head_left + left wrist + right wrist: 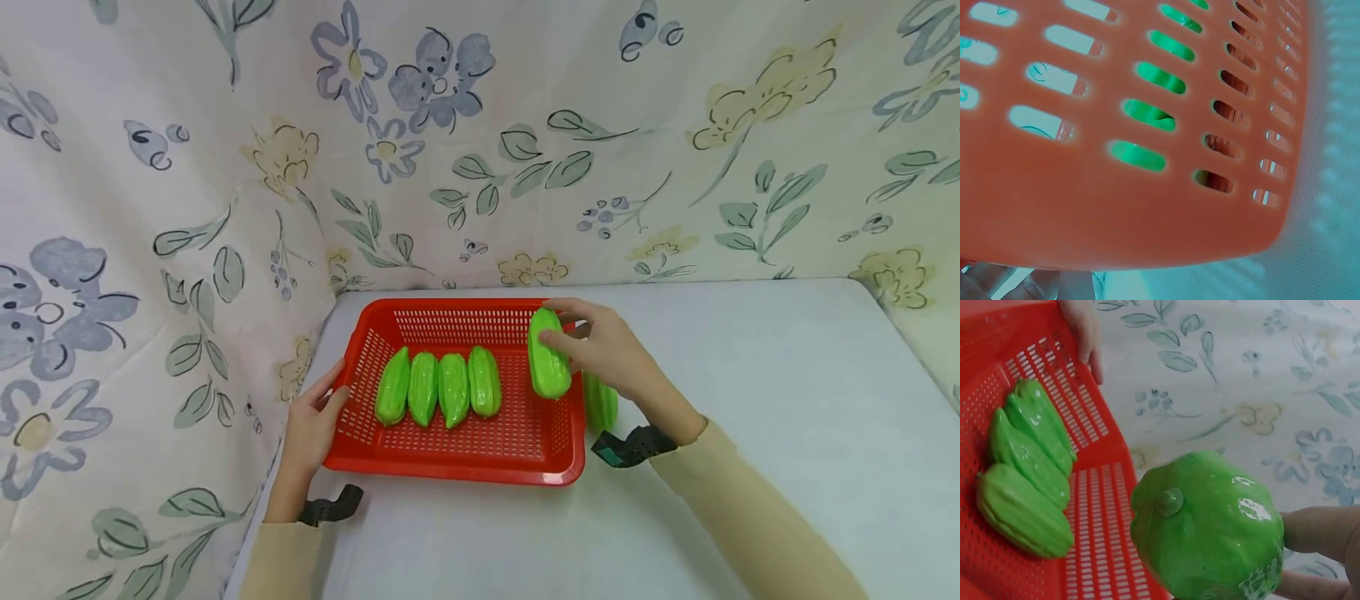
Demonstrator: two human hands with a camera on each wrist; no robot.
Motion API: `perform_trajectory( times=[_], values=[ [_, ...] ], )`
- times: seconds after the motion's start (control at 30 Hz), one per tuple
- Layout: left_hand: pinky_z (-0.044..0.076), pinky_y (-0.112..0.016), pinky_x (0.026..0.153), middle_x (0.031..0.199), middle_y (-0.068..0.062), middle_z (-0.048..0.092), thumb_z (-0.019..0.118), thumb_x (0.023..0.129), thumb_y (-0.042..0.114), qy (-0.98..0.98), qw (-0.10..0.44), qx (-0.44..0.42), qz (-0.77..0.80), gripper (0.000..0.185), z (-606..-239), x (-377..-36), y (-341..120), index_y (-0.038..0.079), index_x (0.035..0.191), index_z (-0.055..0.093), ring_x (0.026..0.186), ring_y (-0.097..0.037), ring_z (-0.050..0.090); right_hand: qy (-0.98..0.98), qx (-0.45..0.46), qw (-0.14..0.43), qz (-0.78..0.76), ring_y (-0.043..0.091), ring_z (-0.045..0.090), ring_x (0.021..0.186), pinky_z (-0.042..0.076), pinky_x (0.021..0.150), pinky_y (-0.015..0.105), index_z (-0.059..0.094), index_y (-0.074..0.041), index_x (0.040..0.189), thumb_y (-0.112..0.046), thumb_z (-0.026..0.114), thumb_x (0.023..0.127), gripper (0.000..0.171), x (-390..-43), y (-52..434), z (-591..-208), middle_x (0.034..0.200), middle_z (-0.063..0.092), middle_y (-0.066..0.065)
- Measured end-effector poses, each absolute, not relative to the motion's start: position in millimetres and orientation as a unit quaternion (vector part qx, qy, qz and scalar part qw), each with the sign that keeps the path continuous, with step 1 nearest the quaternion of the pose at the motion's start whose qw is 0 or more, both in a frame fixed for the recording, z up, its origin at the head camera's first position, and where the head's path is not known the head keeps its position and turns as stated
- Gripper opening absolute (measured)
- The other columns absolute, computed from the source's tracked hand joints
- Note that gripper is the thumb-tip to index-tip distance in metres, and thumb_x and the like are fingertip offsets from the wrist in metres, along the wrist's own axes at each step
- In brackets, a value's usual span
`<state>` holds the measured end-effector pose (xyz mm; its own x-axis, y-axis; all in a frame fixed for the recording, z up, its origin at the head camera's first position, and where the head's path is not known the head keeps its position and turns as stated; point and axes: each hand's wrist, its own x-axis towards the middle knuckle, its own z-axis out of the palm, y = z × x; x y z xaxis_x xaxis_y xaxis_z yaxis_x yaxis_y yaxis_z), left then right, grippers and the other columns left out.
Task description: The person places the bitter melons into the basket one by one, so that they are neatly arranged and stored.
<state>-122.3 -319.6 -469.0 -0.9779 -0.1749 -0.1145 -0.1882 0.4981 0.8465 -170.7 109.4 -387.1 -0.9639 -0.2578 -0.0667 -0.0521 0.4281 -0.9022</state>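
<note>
While held over the red basket [390, 329], green gourd [548, 365] in right hand [611, 350].

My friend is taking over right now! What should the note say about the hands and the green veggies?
Left hand rests on the red basket at its left rim.
Right hand, fingers curled, holds one green gourd above the basket's right side.
Done: four gourds lie in a row inside.
Left: set the held one in; one more gourd lies on the table beside the basket.
</note>
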Motion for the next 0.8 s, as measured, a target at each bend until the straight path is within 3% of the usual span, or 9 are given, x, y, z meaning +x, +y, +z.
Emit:
perform_trajectory(
  times=[0.23,0.5,0.8],
  values=[
    [0.064,-0.028,0.074,0.155,-0.014,0.053,0.051,0.108,0.038,0.862,0.013,-0.107,0.495,0.051,-468.5,-123.3,-319.9,0.036,0.159,0.043,0.113,-0.035,0.067,0.851,-0.096,0.12,-0.502,0.028,0.071,0.094,0.065,0.069,0.042,0.059,-0.015,0.144,-0.031,0.072,0.098,0.051,-176.2,84.4,-392.2,0.127,0.064,0.016],
    [0.064,-0.028,0.075,0.157,-0.014,0.051,0.05,0.108,0.036,0.861,0.014,-0.105,0.497,0.051,-468.2,-123.6,-320.6,0.036,0.159,0.043,0.117,-0.037,0.066,0.888,-0.111,0.128,-0.427,0.031,0.067,0.11,0.062,0.084,0.041,0.06,-0.014,0.143,-0.034,0.07,0.098,0.051,-185.6,64.9,-404.8,0.13,0.067,0.016],
    [0.063,-0.027,0.075,0.158,-0.013,0.051,0.05,0.108,0.038,0.864,0.015,-0.106,0.493,0.051,-468.8,-124.3,-321.4,0.038,0.159,0.043,0.118,-0.036,0.065,0.905,-0.108,0.159,-0.38,0.026,0.063,0.1,0.057,0.079,0.035,0.061,-0.012,0.14,-0.034,0.071,0.097,0.05,-198.7,48.9,-422.6,0.119,0.068,0.013]
  ],
)
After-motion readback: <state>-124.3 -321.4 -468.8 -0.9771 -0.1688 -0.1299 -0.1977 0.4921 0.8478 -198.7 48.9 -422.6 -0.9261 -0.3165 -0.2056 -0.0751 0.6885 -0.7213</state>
